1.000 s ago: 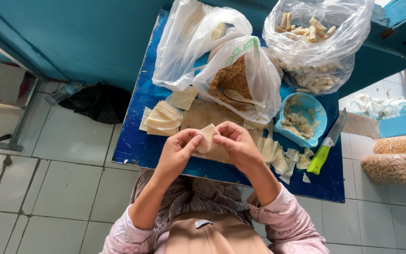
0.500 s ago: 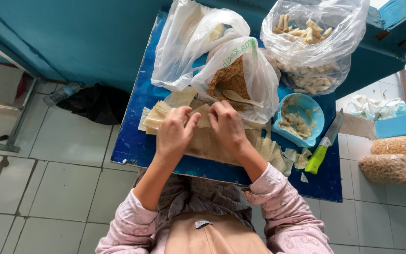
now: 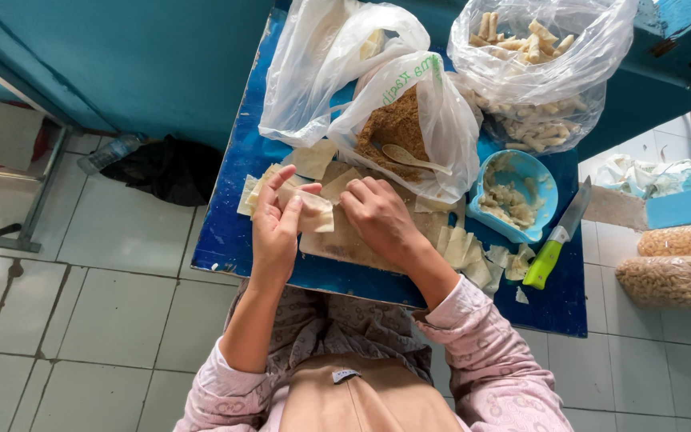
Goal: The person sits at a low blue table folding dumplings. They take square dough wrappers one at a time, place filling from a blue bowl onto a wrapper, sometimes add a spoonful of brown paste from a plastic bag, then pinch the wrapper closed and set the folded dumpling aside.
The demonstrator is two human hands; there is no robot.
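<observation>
My left hand [image 3: 276, 220] holds a pale square dough wrapper [image 3: 311, 214] between thumb and fingers, just above a wooden board [image 3: 345, 244] on the blue table [image 3: 233, 232]. My right hand [image 3: 377, 216] rests fingers-down on the board beside the wrapper, its fingertips at a second wrapper piece [image 3: 339, 186]; whether it grips it I cannot tell. A stack of wrappers [image 3: 251, 192] lies under my left fingers. Just beyond is a plastic bag of brown filling [image 3: 397, 128] with a spoon [image 3: 409, 158] in it.
A clear bag of rolled pieces [image 3: 533, 72] stands at the back right, an empty-looking bag [image 3: 321, 64] at the back left. A blue bowl of paste [image 3: 513, 196], a green-handled knife [image 3: 557, 236] and cut wrapper strips [image 3: 465, 252] lie right. Tiled floor lies left.
Both hands moved from the near board edge up toward the filling bag, then settled mid-board. My left hand now lifts one wrapper off the stack.
</observation>
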